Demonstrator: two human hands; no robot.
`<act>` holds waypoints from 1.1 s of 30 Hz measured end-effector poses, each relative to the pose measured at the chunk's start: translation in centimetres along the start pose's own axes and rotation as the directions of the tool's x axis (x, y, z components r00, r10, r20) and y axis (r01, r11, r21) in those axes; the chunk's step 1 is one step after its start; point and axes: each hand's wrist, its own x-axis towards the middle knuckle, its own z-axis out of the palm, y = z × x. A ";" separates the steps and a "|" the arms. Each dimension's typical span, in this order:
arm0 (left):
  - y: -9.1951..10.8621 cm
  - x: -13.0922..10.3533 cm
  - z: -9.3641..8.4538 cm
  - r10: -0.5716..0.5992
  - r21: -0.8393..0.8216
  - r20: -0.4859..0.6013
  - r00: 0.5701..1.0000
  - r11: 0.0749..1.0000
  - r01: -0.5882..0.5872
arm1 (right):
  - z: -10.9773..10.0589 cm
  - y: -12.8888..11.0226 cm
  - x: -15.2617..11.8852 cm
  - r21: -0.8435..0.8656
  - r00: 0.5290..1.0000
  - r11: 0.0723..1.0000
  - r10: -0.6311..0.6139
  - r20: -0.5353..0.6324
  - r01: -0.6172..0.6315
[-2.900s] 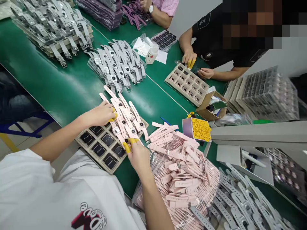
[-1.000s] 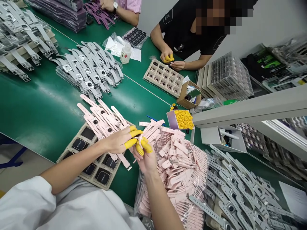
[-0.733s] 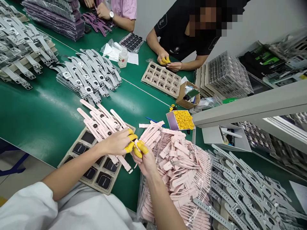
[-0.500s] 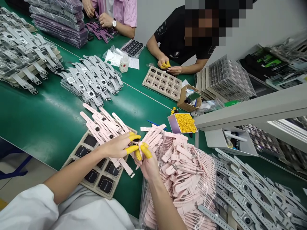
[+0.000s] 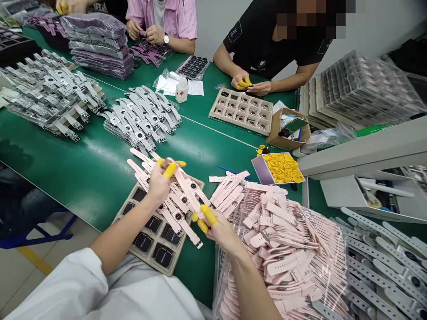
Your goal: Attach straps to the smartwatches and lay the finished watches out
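Observation:
My left hand point(image 5: 160, 180), with yellow finger cots, is closed on a smartwatch whose case is mostly hidden by the fingers. A pink watch strap point(image 5: 187, 189) runs from it, slanting down to my right hand point(image 5: 215, 224). That hand, also in yellow finger cots, pinches the strap's lower end. Below the strap, several pink-strapped watches point(image 5: 178, 216) lie across a beige tray point(image 5: 182, 253) with dark square watch faces point(image 5: 163, 254) in its compartments. Right of my right hand, loose pink straps point(image 5: 276, 249) are heaped on a clear plastic bag.
Grey-strapped watches point(image 5: 140, 115) lie stacked at the back left. A box of yellow finger cots point(image 5: 282, 169) and a cardboard box point(image 5: 288, 133) stand to the right. Across the green table point(image 5: 83, 173), a co-worker in black point(image 5: 263, 49) handles something by a watch tray point(image 5: 240, 109).
My hands have moved apart, so the pink strap now stretches between them. My left hand has turned upward with the watch. The camera view has shifted left.

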 end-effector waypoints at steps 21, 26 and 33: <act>-2.6 -2.4 0.4 0.002 0.519 0.749 0.663 0.620 -0.588 | 1.3 -0.5 0.4 0.261 0.970 0.936 -0.217 -0.105 0.237; -2.5 -2.6 0.5 0.009 0.502 0.768 0.640 0.612 -0.611 | 1.4 -0.8 0.3 0.282 0.977 0.936 -0.194 -0.088 0.211; -2.1 -2.5 0.5 0.004 0.578 0.669 0.743 0.626 -0.524 | 1.1 -0.8 0.5 0.333 0.968 0.912 -0.196 -0.154 0.238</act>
